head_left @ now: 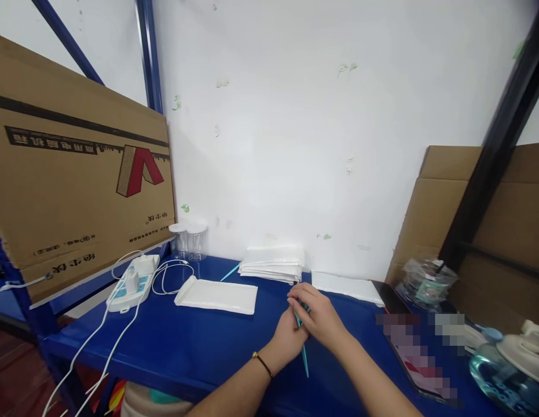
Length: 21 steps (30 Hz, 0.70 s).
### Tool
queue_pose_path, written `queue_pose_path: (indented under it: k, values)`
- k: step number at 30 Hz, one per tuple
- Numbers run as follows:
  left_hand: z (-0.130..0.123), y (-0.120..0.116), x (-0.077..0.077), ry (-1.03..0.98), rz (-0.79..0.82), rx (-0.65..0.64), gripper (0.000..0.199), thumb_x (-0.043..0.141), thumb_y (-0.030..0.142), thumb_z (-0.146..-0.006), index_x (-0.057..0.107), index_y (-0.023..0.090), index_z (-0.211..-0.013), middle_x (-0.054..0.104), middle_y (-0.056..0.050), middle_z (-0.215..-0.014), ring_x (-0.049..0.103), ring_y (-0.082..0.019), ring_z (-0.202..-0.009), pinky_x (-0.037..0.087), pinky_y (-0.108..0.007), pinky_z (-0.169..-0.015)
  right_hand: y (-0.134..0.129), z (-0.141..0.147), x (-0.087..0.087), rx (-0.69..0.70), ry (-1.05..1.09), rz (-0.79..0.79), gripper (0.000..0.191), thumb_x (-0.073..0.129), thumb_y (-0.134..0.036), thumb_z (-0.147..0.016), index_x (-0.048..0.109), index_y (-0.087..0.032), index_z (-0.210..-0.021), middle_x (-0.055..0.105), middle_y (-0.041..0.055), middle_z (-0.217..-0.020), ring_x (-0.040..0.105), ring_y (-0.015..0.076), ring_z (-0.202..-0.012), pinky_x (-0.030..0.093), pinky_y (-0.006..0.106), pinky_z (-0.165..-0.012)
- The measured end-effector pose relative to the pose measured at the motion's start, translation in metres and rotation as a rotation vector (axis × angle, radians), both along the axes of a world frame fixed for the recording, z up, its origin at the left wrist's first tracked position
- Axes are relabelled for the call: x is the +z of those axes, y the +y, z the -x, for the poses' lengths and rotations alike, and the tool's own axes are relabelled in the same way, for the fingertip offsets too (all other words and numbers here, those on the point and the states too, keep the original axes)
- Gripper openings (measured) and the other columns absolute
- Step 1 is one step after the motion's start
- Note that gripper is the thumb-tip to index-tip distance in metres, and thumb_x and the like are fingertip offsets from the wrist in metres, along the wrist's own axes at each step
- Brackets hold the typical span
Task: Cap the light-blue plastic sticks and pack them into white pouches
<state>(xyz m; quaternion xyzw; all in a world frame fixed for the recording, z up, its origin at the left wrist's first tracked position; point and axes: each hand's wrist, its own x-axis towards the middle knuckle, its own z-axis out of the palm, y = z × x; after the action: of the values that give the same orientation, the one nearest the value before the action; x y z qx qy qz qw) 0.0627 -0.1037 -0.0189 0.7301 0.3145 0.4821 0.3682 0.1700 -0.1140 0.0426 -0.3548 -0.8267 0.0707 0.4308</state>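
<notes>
My left hand (288, 337) and my right hand (318, 313) are together over the front middle of the blue table. Both are closed around a thin teal stick (305, 362), whose pointed lower end sticks out below them. Its upper part is mostly covered by my fingers, so I cannot tell exactly what kind of tool it is. Behind my hands lies a stack of white padded envelopes (272, 263). A single white padded envelope (221, 295) lies to the left, and another white envelope (346, 286) to the right. A second teal stick (230, 271) pokes out beside the stack.
A white power strip (132, 284) with trailing cables and two clear jars (196, 244) are at the left, by a large cardboard box (82, 174). On the right are a phone (419, 353), a plastic-wrapped cup (428, 284) and a bluish clear jug (510, 370).
</notes>
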Motion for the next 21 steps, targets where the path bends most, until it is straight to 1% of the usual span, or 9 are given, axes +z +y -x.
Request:
queue_pose_path:
  k: [2,4,6,9,13,16,18,20,21]
  values:
    - [0.0,-0.003,-0.002,0.005,0.073,-0.034,0.011,0.052,0.018,-0.076,0.052,0.015,-0.087,0.063,-0.004,-0.083,0.06,-0.017,-0.077,0.049,-0.027,-0.069,-0.001,-0.001,-0.002,-0.019,0.007,0.024,0.015,0.049,-0.024,-0.088,0.064,-0.022,-0.089,0.062,0.0068,-0.089,0.06,0.0202,-0.086,0.049,0.032,-0.078]
    - [-0.001,-0.005,-0.001,0.028,0.163,-0.101,0.004,0.05,0.019,-0.077,0.049,0.016,-0.08,0.056,0.003,-0.059,0.055,-0.013,-0.055,0.045,-0.023,-0.052,-0.001,-0.004,0.0,-0.072,0.078,0.066,0.012,0.055,-0.026,-0.084,0.064,-0.022,-0.091,0.062,0.0053,-0.085,0.061,0.0195,-0.08,0.05,0.031,-0.074]
    - [-0.002,-0.006,0.005,0.043,0.207,-0.159,0.008,0.048,0.024,-0.08,0.047,0.017,-0.077,0.047,0.007,-0.047,0.047,-0.01,-0.041,0.038,-0.02,-0.042,-0.003,-0.009,0.006,-0.117,0.206,0.121,0.025,0.061,-0.029,-0.079,0.061,-0.022,-0.104,0.063,0.0045,-0.087,0.062,0.0192,-0.078,0.052,0.031,-0.072]
    - [-0.002,-0.005,0.014,0.042,0.166,-0.174,0.02,0.051,0.033,-0.081,0.048,0.017,-0.07,0.043,0.008,-0.045,0.043,-0.007,-0.038,0.036,-0.018,-0.041,-0.009,-0.014,0.021,-0.075,0.344,0.147,0.044,0.064,-0.031,-0.077,0.052,-0.022,-0.119,0.065,0.0066,-0.097,0.062,0.0208,-0.087,0.052,0.033,-0.078]
    - [-0.004,-0.004,0.015,0.01,0.151,-0.156,0.018,0.056,0.03,-0.076,0.05,0.016,-0.065,0.047,0.005,-0.049,0.046,-0.009,-0.045,0.036,-0.019,-0.044,-0.019,-0.01,0.031,0.077,0.121,0.139,0.017,0.054,-0.03,-0.085,0.068,-0.022,-0.092,0.067,0.0079,-0.099,0.06,0.0227,-0.095,0.048,0.036,-0.086]
    - [-0.006,-0.006,0.008,-0.061,0.128,-0.121,0.01,0.059,0.021,-0.068,0.051,0.016,-0.072,0.053,0.002,-0.061,0.05,-0.01,-0.054,0.039,-0.02,-0.049,-0.022,-0.003,0.026,0.099,-0.051,0.187,0.023,0.049,-0.029,-0.088,0.069,-0.022,-0.08,0.069,0.0064,-0.086,0.062,0.0212,-0.085,0.048,0.036,-0.081]
    - [-0.007,-0.009,0.006,-0.071,0.161,-0.129,0.012,0.059,0.021,-0.067,0.05,0.017,-0.072,0.051,0.003,-0.06,0.048,-0.009,-0.051,0.038,-0.02,-0.048,-0.023,-0.003,0.021,0.095,-0.041,0.257,0.021,0.051,-0.031,-0.087,0.067,-0.022,-0.078,0.068,0.006,-0.083,0.062,0.0207,-0.082,0.048,0.035,-0.079]
    - [-0.004,-0.012,0.009,-0.067,0.266,-0.207,0.015,0.06,0.027,-0.07,0.047,0.018,-0.074,0.042,0.007,-0.051,0.041,-0.007,-0.042,0.035,-0.02,-0.043,-0.022,-0.008,0.018,0.162,0.104,0.382,0.02,0.058,-0.037,-0.082,0.065,-0.023,-0.094,0.067,0.0071,-0.092,0.063,0.022,-0.086,0.049,0.036,-0.079]
    - [-0.002,-0.015,0.013,-0.071,0.329,-0.273,0.018,0.059,0.031,-0.072,0.047,0.019,-0.076,0.036,0.01,-0.047,0.036,-0.006,-0.038,0.034,-0.02,-0.042,-0.023,-0.011,0.017,0.222,0.212,0.447,0.035,0.063,-0.042,-0.078,0.059,-0.025,-0.109,0.065,0.0085,-0.1,0.062,0.0236,-0.092,0.049,0.037,-0.08]
